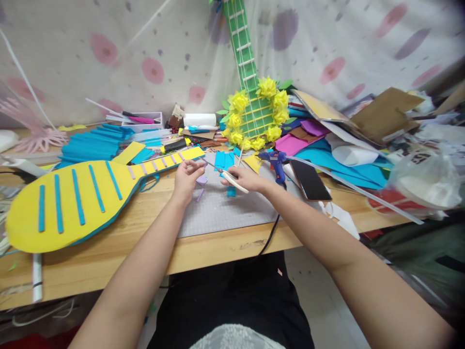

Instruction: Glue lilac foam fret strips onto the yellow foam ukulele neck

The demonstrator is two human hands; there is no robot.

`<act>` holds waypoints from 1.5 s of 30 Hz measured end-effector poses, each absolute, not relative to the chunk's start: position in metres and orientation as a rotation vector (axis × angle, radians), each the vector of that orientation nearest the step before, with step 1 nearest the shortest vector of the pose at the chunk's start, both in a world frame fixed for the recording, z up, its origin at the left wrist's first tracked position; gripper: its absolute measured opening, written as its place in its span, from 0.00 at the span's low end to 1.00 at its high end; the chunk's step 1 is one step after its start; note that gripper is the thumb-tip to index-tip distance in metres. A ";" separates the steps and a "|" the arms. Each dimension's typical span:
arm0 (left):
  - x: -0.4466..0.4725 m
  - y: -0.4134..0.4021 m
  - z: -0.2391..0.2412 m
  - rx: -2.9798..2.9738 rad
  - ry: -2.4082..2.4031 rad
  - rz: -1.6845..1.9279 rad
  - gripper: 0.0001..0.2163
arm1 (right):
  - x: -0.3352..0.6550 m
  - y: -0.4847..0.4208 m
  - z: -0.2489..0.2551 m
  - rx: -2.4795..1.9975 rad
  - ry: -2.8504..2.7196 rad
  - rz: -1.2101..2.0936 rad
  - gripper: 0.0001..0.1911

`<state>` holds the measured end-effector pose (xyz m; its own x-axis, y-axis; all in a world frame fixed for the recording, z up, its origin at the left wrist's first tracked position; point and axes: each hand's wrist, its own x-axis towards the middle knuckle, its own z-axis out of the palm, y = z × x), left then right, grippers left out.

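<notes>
My right hand [244,178] is closed around white-handled scissors [235,183], whose metal blades point left toward my other hand. The fingers of my left hand [188,178] are pinched together near the blade tips. What they hold, if anything, is too small to make out. Just beyond that hand lies the narrow neck of a yellow lute-shaped paper craft [94,194] with blue edging. Blue strips cross its body and short purple strips cross its neck. Purple paper scraps [201,180] and blue paper pieces [224,159] lie on the grey cutting mat [218,218].
A blue hot glue gun [278,167] and a black phone [310,179] lie right of the mat. A green paper instrument with yellow flowers [254,114] leans against the curtain. Coloured paper [348,162] is piled at right, crinkled blue paper [90,145] at left.
</notes>
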<state>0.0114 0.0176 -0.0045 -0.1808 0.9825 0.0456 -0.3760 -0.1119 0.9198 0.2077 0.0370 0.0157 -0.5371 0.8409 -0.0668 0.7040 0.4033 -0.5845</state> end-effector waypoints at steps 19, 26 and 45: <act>0.010 0.023 -0.010 0.838 0.873 1.524 0.16 | 0.208 0.034 0.020 -1.408 -2.459 0.642 0.25; 0.013 0.021 -0.008 0.813 0.906 1.490 0.15 | 0.205 0.034 0.019 -1.448 -2.459 0.481 0.23; 0.011 0.022 -0.012 0.924 0.933 1.497 0.14 | 0.206 0.034 0.026 -1.488 -2.420 0.513 0.23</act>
<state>0.0111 0.0215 -0.0121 -0.1047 0.9925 0.0636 -0.3800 -0.0990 0.9197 0.2058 0.0341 0.0256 -0.4450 0.8950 0.0303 0.8057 0.4149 -0.4229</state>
